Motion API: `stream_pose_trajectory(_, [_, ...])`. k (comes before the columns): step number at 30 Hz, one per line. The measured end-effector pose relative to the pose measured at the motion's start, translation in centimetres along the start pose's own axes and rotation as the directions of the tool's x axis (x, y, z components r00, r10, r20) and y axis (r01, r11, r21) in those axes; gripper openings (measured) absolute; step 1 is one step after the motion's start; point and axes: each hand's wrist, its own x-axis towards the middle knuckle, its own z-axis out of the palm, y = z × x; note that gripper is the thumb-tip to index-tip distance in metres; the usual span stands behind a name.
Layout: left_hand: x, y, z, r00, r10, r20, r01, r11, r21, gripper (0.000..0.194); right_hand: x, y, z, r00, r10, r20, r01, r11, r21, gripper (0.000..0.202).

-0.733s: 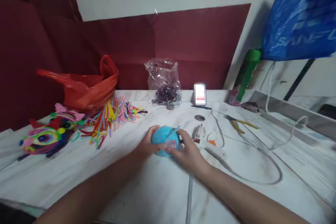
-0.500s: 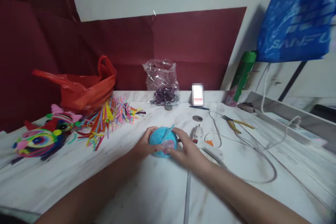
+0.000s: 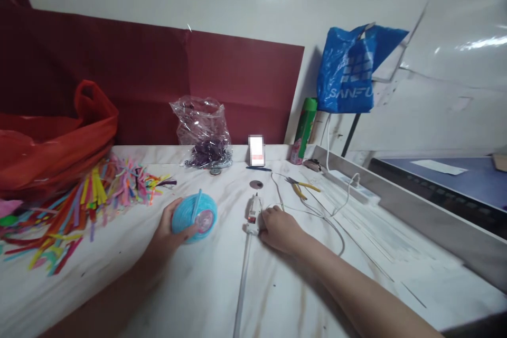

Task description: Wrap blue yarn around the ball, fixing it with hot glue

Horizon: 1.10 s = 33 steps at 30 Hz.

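Right hand [image 3: 280, 228] now off blue ball [image 3: 182, 215], fingers against side of white corded tool [image 3: 254, 210] on table [image 3: 214, 285]; whether closed on it, cannot tell. Left hand [image 3: 167, 231] alone still clasps ball, just above table. Hands now apart. View swung right. Blue bag [image 3: 345, 74] reads "SANFU"; phone screen [image 3: 256, 151] pixelated.

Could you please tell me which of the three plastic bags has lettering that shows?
The blue bag, the rightmost one: white lettering shows on it, while none shows on the red bag or the clear bag.
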Motion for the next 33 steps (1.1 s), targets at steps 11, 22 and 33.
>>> stream_pose_trajectory(11, [0.3,-1.7,0.2,0.998,-0.012,0.065,0.018,0.996,-0.089,0.081,-2.5,-1.2,0.0,0.982,0.01,-0.187,0.115,0.758,0.642,0.032])
stream_pose_trajectory(22, [0.2,-1.7,0.5,0.998,-0.003,0.065,0.008,0.997,-0.08,0.081,-5.1,-3.8,-0.5,0.998,0.046,-0.042,0.005,0.617,0.787,0.038])
stream_pose_trajectory(33, [0.3,-1.6,0.3,0.996,0.017,0.087,-0.014,0.999,-0.044,0.08,-4.8,-3.8,-1.7,0.998,0.053,0.024,-0.053,0.666,0.744,0.041])
